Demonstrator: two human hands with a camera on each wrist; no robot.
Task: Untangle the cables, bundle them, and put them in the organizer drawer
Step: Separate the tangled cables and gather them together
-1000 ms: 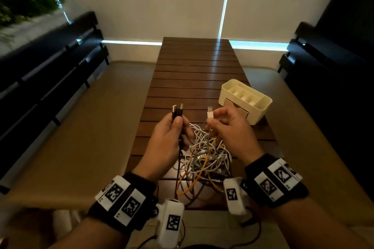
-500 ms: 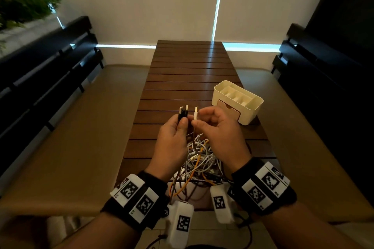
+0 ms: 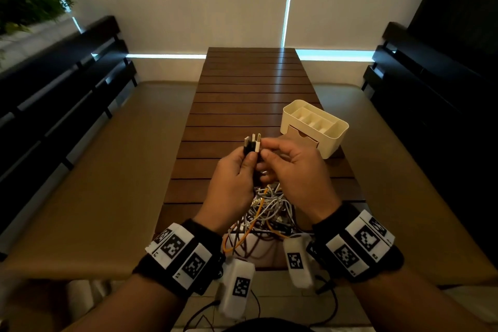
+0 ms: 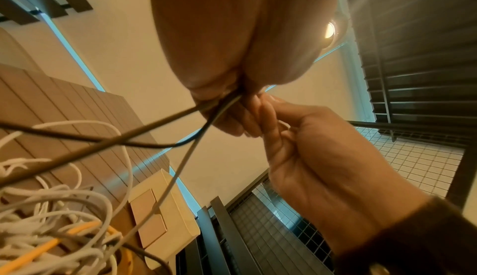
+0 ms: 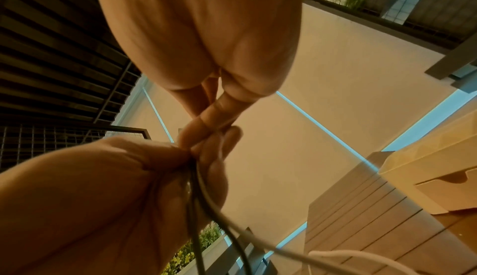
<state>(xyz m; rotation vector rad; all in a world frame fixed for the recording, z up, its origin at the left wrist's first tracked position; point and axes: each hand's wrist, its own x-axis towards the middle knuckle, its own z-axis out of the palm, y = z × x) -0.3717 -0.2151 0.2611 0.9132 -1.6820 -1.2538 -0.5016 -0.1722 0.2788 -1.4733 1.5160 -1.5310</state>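
Note:
Above the slatted wooden table (image 3: 250, 83) my two hands meet. My left hand (image 3: 249, 157) grips two black cable plugs (image 3: 248, 144) upright, with dark cables (image 4: 154, 125) trailing from its fist. My right hand (image 3: 265, 153) pinches a white plug (image 3: 258, 145) and holds it against the black ones. Its grey-white cable (image 4: 180, 169) runs down beside the dark ones. Below the hands lies a tangle of white, grey and orange cables (image 3: 266, 210). The cream organizer (image 3: 332, 143) stands to the right, its wood-fronted drawer (image 3: 301, 135) pushed in.
Padded benches (image 3: 107, 170) run along both sides of the table, with dark slatted backrests (image 3: 54, 89) behind them. The far half of the table holds nothing but slats. In the left wrist view the organizer (image 4: 178, 197) stands beyond the tangle (image 4: 51, 218).
My hands have closed the gap between them. The white plug, held apart from the black ones before, now touches them, and both hands have risen over the tangle.

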